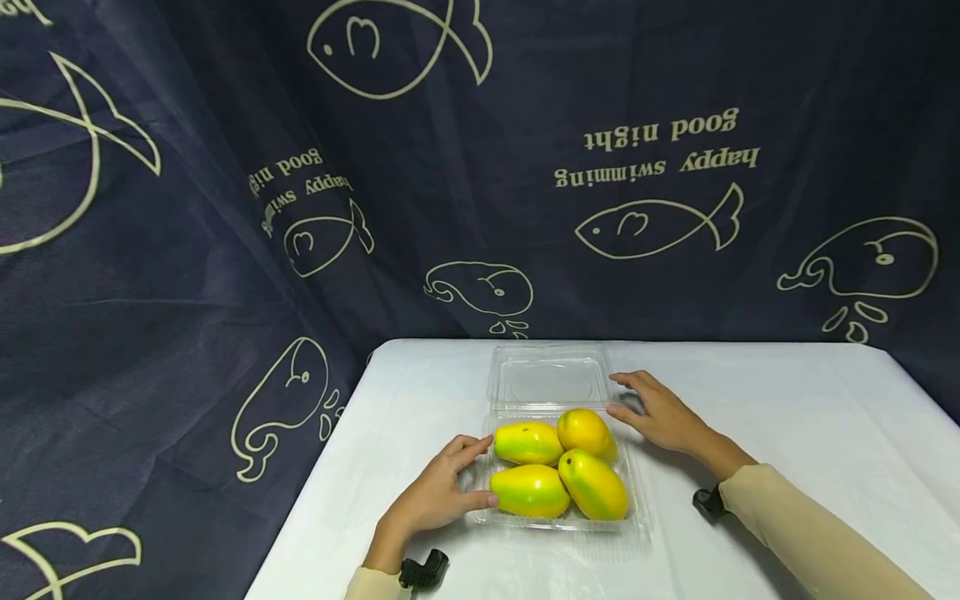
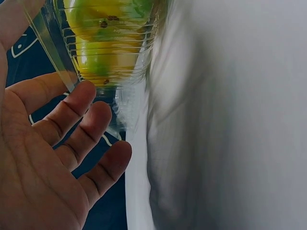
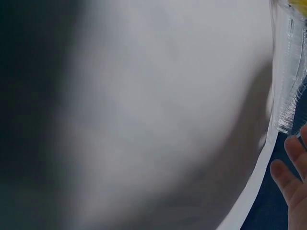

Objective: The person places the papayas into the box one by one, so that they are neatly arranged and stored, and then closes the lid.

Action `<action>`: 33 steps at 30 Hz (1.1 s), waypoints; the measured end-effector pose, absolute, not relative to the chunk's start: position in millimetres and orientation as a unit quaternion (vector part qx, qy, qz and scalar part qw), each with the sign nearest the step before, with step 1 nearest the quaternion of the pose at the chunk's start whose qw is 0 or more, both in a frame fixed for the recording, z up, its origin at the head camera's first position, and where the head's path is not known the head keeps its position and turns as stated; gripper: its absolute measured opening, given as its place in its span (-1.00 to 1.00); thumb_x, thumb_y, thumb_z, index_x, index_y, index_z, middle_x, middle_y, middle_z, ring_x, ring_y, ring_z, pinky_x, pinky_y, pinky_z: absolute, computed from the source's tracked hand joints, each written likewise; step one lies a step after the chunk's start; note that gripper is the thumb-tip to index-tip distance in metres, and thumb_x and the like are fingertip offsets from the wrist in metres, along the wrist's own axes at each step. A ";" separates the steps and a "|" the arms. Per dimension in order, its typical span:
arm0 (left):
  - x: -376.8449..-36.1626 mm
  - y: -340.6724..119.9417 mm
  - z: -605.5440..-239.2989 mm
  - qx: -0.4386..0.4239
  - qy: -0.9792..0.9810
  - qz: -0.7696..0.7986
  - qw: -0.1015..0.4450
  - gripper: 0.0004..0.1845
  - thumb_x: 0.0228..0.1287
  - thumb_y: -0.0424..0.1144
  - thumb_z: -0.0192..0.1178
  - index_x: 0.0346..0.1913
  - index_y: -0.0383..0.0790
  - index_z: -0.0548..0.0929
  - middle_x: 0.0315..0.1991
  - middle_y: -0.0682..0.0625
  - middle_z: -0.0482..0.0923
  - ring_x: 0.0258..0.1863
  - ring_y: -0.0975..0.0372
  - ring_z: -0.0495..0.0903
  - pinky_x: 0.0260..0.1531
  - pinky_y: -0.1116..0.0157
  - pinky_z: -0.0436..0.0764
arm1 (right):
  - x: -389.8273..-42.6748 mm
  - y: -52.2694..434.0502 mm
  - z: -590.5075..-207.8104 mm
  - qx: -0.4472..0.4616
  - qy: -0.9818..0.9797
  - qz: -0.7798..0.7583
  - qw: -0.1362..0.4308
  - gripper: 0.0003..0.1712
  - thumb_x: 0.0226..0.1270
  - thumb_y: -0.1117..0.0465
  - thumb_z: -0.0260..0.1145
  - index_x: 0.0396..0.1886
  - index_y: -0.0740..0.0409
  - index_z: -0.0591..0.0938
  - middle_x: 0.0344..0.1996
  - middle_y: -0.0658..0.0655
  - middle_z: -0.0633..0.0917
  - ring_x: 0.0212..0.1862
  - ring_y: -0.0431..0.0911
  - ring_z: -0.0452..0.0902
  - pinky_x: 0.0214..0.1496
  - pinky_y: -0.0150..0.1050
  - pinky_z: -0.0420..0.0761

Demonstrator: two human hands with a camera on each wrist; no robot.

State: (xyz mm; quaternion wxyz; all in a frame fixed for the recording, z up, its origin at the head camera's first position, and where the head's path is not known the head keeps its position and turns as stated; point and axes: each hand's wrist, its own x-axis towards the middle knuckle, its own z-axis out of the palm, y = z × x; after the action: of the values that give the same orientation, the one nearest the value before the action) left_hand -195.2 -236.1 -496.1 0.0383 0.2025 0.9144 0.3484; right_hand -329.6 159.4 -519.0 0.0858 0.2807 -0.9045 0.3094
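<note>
A clear plastic clamshell box (image 1: 555, 524) sits on the white table, its lid (image 1: 551, 379) folded back flat behind it. In its base lie several shiny yellow-green, mango-like fruits (image 1: 528, 443), two side by side on the left and the others on the right. My left hand (image 1: 437, 493) is at the box's left side, thumb toward the near corner and fingers spread loosely along the edge. In the left wrist view the fingertips (image 2: 87, 91) overlap the ribbed box wall. To the right, my right hand (image 1: 663, 414) holds nothing, its fingers extended beside the hinge and lid.
A white cloth covers the table (image 1: 787, 433). Behind and to the left hangs a dark blue curtain (image 1: 450, 183) printed with fish, whales and lettering. Small black devices are strapped to both wrists, the right one (image 1: 708, 504) below the sleeve cuff.
</note>
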 end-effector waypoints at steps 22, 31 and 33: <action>-193.9 -234.7 -493.7 0.199 0.915 0.348 0.040 -0.02 0.11 0.38 0.31 0.55 0.15 0.23 0.24 0.18 0.40 0.15 0.25 0.45 0.19 0.15 0.51 | -329.4 162.4 -519.2 0.249 -0.930 0.260 0.068 -0.19 0.45 -0.28 0.16 0.49 0.12 0.35 0.29 0.26 0.48 0.28 0.21 0.45 0.18 0.26 0.50; -193.8 -234.9 -494.0 0.198 0.917 0.345 0.037 -0.02 0.11 0.39 0.30 0.55 0.15 0.23 0.24 0.17 0.41 0.15 0.23 0.46 0.18 0.15 0.51 | -331.9 162.1 -522.4 0.284 -0.915 0.277 0.066 -0.22 0.49 -0.17 0.17 0.49 0.20 0.32 0.31 0.28 0.48 0.35 0.24 0.41 0.32 0.26 0.41; -193.5 -234.9 -494.0 0.198 0.917 0.343 0.036 -0.03 0.11 0.39 0.30 0.55 0.14 0.24 0.25 0.16 0.42 0.15 0.23 0.46 0.18 0.15 0.52 | -332.5 161.7 -523.3 0.293 -0.911 0.281 0.068 -0.24 0.50 -0.15 0.18 0.49 0.20 0.33 0.33 0.27 0.48 0.36 0.25 0.40 0.33 0.26 0.40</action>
State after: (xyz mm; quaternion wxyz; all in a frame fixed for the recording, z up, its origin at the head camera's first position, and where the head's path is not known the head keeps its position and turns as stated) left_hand -193.5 -234.9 -494.0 0.0359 0.1982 0.9175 0.3430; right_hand -332.5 161.7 -523.3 0.0676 0.2929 -0.9115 0.2807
